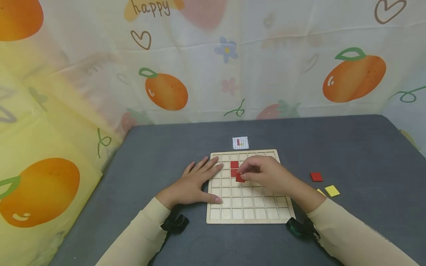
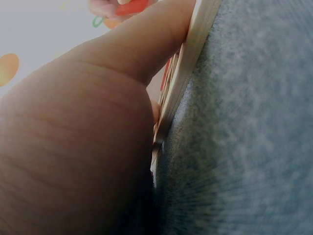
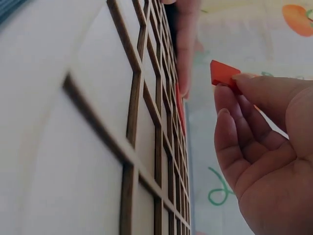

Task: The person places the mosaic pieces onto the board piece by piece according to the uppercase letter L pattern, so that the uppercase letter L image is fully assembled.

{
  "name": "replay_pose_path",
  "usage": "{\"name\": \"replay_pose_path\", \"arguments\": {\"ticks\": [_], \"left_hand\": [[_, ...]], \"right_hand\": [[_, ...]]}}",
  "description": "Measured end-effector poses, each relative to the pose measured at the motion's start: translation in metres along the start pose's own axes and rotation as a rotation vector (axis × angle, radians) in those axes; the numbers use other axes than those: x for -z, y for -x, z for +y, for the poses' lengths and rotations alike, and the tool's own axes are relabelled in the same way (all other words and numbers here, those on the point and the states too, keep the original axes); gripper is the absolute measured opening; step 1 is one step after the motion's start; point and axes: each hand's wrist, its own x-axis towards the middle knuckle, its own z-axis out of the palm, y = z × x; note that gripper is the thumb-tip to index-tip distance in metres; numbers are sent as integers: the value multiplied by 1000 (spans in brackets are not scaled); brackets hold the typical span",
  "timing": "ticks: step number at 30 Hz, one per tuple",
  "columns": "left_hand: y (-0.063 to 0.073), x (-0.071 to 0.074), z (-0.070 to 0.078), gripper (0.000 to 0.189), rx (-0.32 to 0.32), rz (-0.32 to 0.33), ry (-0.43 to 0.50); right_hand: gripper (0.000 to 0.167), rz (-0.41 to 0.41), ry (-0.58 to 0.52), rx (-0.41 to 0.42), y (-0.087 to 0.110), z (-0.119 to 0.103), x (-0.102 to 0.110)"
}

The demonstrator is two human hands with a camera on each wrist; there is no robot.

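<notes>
A square wooden grid board lies on the table, with two red tiles set one above the other in its upper left part. My right hand pinches another red tile between thumb and fingertips. In the right wrist view this pinched tile is held up off the grid. Spread over the board's left side, my left hand rests with straight fingers on the edge and the nearby cells. Its thumb lies across the board's rim in the left wrist view.
Behind the board lies a small printed grid card with coloured squares. To the right on the grey table are a loose red tile, a yellow tile and a second yellow one partly behind my right forearm. A patterned curtain hangs behind.
</notes>
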Motion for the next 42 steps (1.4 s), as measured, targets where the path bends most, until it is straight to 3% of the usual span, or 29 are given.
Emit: {"name": "replay_pose_path", "arguments": {"ticks": [15, 30, 42], "left_hand": [[1, 0, 0, 114, -4, 5, 6], [1, 1, 2, 111, -13, 15, 7], [1, 1, 2, 111, -13, 15, 15]], "right_hand": [[12, -63, 166, -88, -11, 5, -15], [13, -23, 227, -71, -12, 5, -19], [24, -88, 276, -23, -8, 4, -18]]}}
